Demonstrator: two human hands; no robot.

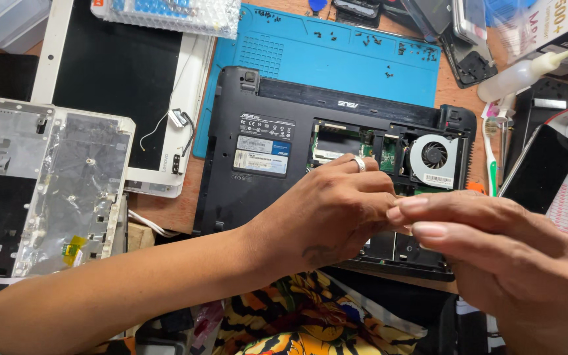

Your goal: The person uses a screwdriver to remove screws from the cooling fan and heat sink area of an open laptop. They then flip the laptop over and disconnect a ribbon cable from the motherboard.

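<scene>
A black laptop (258, 190) lies upside down in the middle of the bench, its bottom cover off so that a green circuit board and a round cooling fan (434, 156) show. My left hand (327, 213), a ring on one finger, rests with curled fingers on the laptop's open right part. My right hand (501, 253) comes in from the right, its fingertips meeting the left hand's fingers over the same spot. Anything pinched between the fingers is hidden.
A blue work mat (323, 52) with several loose screws lies behind the laptop. A white laptop lid (116, 85) and a silver-lined white case part (67, 190) lie at left. A white squeeze bottle (524, 73), a toothbrush (491, 158) and a dark phone (540, 167) lie at right.
</scene>
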